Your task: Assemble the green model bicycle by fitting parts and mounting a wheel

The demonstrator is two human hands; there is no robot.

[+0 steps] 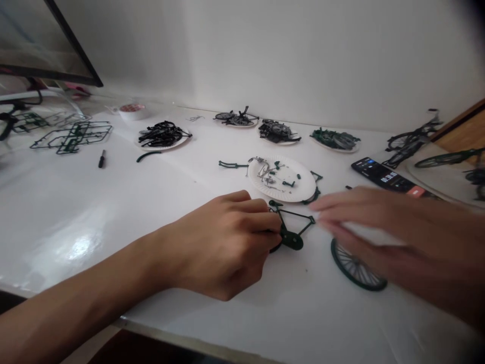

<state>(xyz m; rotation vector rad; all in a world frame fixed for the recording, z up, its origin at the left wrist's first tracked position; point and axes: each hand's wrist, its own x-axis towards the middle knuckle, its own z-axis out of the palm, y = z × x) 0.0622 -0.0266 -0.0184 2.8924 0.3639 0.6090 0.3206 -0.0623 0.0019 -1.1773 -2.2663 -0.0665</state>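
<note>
My left hand (231, 242) is closed around the rear part of a dark green model bicycle frame (295, 216) just above the white table. The frame's front triangle and an oval chain cover (292, 240) stick out past my knuckles; the rest is hidden by the hand. To the right, my right hand (367, 222) is smeared by motion, its fingertips near the frame's front end. Whether it holds anything cannot be made out. Partly under that hand lies a green-rimmed spoked wheel (358, 270). Beyond the frame is a paper plate (265, 189) of small green and silver parts.
Plates of black parts (162, 135) and green parts (335, 139) stand along the wall. Green sprues (76, 136), a screwdriver (102, 159) and a curved green piece (147, 155) lie left. A phone (390, 177) and assembled model bicycles (413, 139) are at right; a monitor (45, 40) stands far left.
</note>
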